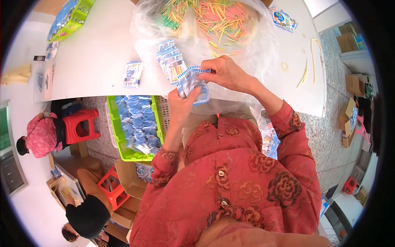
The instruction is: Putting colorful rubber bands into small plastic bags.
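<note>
My left hand (182, 106) grips a small blue-and-white plastic packet (190, 80) near the table's front edge, its thumb pressed on the front. At the packet's upper right edge, my right hand (225, 73) pinches it between thumb and fingers. Whether the packet's top is open, I cannot tell. Just beyond the left hand, several similar packets (169, 59) overlap in a row. Another packet (133, 74) lies apart, farther left. Behind the hands, thin pink, yellow and green sticks (222, 20) are heaped on a clear plastic sheet (263, 45).
A green crate (119, 140) full of blue packets stands below the table's edge at left; another green crate (78, 18) is at the far left. Loose yellow strips (303, 74) lie on the white table (98, 45) at right. Two people (88, 216) work at left, near red stools (82, 125).
</note>
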Demonstrator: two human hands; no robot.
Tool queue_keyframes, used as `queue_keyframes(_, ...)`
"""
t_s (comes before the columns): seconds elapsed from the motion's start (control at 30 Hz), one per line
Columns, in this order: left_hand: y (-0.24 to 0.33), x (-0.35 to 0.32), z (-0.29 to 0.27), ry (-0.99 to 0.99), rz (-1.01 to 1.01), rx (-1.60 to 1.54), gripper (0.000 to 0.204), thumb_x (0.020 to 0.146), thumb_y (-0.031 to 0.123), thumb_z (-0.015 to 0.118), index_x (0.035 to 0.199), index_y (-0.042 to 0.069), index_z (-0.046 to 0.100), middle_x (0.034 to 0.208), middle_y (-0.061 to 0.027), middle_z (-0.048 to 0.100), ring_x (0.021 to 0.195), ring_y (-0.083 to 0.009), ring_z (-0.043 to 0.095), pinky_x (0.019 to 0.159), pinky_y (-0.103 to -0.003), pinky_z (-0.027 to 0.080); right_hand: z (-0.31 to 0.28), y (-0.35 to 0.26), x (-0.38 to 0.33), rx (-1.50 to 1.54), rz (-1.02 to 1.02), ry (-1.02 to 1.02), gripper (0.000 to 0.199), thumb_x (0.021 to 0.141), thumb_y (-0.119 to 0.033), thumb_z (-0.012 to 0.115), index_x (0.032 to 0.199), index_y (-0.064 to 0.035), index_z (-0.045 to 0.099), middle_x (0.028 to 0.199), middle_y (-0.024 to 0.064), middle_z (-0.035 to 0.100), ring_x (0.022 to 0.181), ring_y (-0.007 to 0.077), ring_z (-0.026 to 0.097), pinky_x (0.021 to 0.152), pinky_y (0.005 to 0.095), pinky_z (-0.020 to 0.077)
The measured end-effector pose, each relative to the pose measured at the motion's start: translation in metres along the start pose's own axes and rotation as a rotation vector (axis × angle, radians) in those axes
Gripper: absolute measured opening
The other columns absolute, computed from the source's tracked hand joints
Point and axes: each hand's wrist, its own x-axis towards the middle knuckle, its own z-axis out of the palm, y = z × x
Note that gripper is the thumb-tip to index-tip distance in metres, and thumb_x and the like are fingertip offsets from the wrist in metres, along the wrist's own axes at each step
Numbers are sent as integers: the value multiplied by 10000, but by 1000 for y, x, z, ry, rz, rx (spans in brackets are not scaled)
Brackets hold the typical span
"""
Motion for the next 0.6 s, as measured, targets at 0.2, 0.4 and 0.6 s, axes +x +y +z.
queue_keyframes(0.2,1,0,1,-67,4,94,256,742,56,687,976,-29,628,873,-27,641,754,-67,571,688,-219,470,-1,-1,-7,-115,-75,41,161,779,-130,625,846,-1,557,703,123,563,590,204,512,546,329,410)
queue_keyframes(0.4,9,0,7,-26,-1,-76,263,724,-4,682,981,-16,628,884,-26,637,767,-75,576,691,-227,480,-5,-22,-14,0,-134,216,223,726,-70,682,928,-51,589,937,73,586,705,196,556,629,299,470)
queue_keyframes(0.6,13,0,12,-27,-18,-160,269,710,-36,672,973,-8,627,872,-17,633,754,-71,574,678,-222,480,-4,-24,-25,-236,-334,317,267,702,-77,704,949,-60,603,968,72,565,766,211,581,631,293,481)
